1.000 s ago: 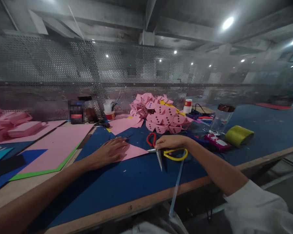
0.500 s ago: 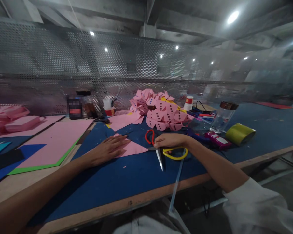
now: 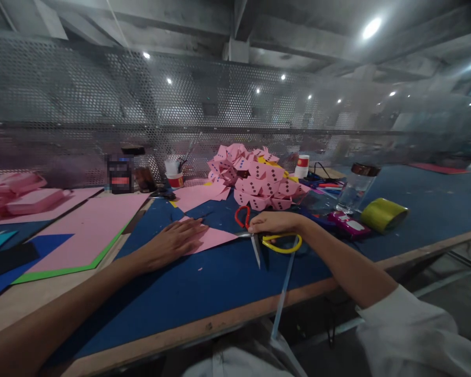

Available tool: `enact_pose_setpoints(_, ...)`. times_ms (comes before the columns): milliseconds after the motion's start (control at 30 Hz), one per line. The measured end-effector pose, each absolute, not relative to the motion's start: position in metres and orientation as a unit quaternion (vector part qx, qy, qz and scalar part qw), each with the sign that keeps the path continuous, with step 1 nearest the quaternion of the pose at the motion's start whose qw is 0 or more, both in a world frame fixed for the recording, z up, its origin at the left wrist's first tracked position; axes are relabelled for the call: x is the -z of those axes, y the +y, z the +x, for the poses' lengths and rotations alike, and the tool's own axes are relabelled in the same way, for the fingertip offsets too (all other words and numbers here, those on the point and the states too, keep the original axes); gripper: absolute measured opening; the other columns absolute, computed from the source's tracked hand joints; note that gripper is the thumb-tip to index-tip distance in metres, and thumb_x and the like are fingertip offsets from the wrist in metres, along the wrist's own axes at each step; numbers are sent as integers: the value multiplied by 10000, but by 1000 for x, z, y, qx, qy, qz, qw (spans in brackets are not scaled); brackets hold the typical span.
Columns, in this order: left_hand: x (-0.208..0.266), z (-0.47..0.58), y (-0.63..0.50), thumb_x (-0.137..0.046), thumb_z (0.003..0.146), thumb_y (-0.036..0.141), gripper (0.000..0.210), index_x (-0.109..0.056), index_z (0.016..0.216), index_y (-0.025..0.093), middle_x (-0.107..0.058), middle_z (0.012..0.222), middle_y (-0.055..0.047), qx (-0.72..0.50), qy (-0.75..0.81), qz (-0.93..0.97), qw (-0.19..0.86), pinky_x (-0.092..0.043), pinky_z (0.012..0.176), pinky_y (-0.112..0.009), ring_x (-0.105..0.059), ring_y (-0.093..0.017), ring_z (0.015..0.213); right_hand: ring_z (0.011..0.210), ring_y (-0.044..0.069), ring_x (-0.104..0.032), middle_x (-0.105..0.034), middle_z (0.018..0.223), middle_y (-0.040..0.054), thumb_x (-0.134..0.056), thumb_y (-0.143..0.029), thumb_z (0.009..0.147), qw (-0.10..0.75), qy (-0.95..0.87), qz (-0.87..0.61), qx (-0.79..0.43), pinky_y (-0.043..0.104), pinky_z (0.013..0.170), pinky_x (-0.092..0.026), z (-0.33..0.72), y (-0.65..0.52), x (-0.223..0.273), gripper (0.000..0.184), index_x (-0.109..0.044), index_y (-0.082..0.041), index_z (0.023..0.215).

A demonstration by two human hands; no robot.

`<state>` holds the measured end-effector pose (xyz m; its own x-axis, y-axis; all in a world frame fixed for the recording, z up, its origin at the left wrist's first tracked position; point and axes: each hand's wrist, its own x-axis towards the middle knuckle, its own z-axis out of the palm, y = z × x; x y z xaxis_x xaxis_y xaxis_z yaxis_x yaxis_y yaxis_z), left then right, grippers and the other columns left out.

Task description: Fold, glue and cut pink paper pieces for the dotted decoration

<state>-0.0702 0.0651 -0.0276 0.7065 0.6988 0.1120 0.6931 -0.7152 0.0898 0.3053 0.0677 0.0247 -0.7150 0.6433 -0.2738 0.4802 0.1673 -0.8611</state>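
My left hand (image 3: 178, 238) lies flat, fingers stretched out, on a pointed piece of pink paper (image 3: 216, 240) on the blue table top. To its right, my right hand (image 3: 275, 222) grips a pair of scissors (image 3: 256, 252) near the pivot. Their handles are red and yellow, and the blades stand apart. One blade points left and meets or nearly meets the paper's tip; the other points down toward the table's front edge. Whether the left-pointing blade touches the paper, I cannot tell.
Behind my hands rises a heap of folded pink paper shapes (image 3: 259, 180) with dark dots. A glass jar (image 3: 351, 191), a yellow-green tape roll (image 3: 383, 215) and a magenta object (image 3: 348, 225) stand right. Coloured sheets (image 3: 90, 230) lie left. A mesh screen (image 3: 204, 104) runs behind.
The scissors have tilted slightly, with the downward blade tip a little higher and the left-pointing blade now catching light. My left hand stays flat on the pink paper.
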Motion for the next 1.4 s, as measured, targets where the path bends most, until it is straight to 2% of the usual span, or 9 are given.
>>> enact_pose_setpoints(167, 23, -65, 61, -332, 1096, 535, 569, -312, 1642, 377, -297, 1724, -13, -107, 363, 926, -9, -175, 1291, -528, -254, -312, 1587, 470, 72, -404, -364, 563, -101, -683, -595, 893, 70, -756, -367, -537, 201, 462, -312, 306, 69, -23, 484, -446, -201, 742)
enact_pose_setpoints(333, 14, -52, 51, -296, 1117, 483, 527, -311, 1638, 398, -310, 1717, 28, -84, 311, 942, 90, -221, 1294, -417, -301, -238, 1574, 479, 68, -374, -373, 574, -97, -678, -545, 896, 57, -760, -378, -525, 194, 464, -312, 304, 68, -22, 439, -457, -197, 746)
enact_pose_setpoints(433, 11, -47, 47, -304, 1117, 502, 506, -367, 1611, 414, -308, 1714, 45, -69, 330, 934, 118, -180, 1307, -438, -281, -233, 1581, 482, 70, -381, -383, 581, -93, -658, -516, 913, 53, -766, -383, -514, 194, 472, -321, 303, 67, -23, 402, -475, -193, 758)
enact_pose_setpoints(600, 14, -48, 49, -283, 1120, 505, 508, -354, 1616, 418, -280, 1721, 48, -68, 334, 931, 132, -142, 1316, -465, -239, -232, 1594, 472, 74, -406, -398, 581, -89, -629, -503, 930, 49, -773, -385, -502, 201, 481, -351, 301, 64, -26, 391, -460, -198, 754)
enact_pose_setpoints(733, 17, -49, 51, -301, 1116, 512, 512, -365, 1613, 409, -299, 1717, 41, -71, 331, 933, 124, -140, 1315, -460, -253, -242, 1590, 458, 68, -380, -405, 577, -91, -623, -500, 931, 49, -776, -381, -501, 204, 481, -364, 301, 63, -26, 390, -450, -201, 750)
enact_pose_setpoints(900, 17, -49, 51, -300, 1119, 502, 510, -362, 1615, 403, -309, 1715, 39, -75, 322, 936, 120, -171, 1305, -439, -271, -235, 1584, 482, 76, -415, -411, 587, -82, -632, -476, 924, 46, -775, -372, -509, 192, 470, -338, 302, 65, -24, 364, -478, -192, 757)
enact_pose_setpoints(1100, 19, -51, 55, -307, 1124, 478, 502, -354, 1618, 402, -309, 1721, 30, -77, 306, 942, 110, -178, 1295, -436, -271, -229, 1581, 472, 76, -424, -411, 576, -90, -622, -466, 942, 47, -778, -369, -507, 202, 479, -380, 302, 68, -23, 369, -444, -202, 755)
enact_pose_setpoints(1300, 16, -49, 52, -331, 1120, 465, 501, -362, 1616, 397, -370, 1697, 11, -82, 300, 947, 75, -237, 1277, -433, -336, -249, 1555, 487, 77, -419, -375, 585, -95, -633, -504, 939, 43, -778, -369, -507, 206, 481, -386, 305, 68, -26, 404, -434, -205, 753)
enact_pose_setpoints(1400, 14, -45, 50, -340, 1116, 475, 492, -422, 1590, 373, -400, 1683, -13, -85, 315, 944, 55, -286, 1257, -436, -389, -259, 1525, 498, 75, -411, -381, 592, -92, -641, -511, 937, 46, -773, -369, -514, 197, 475, -357, 307, 71, -25, 410, -443, -201, 755)
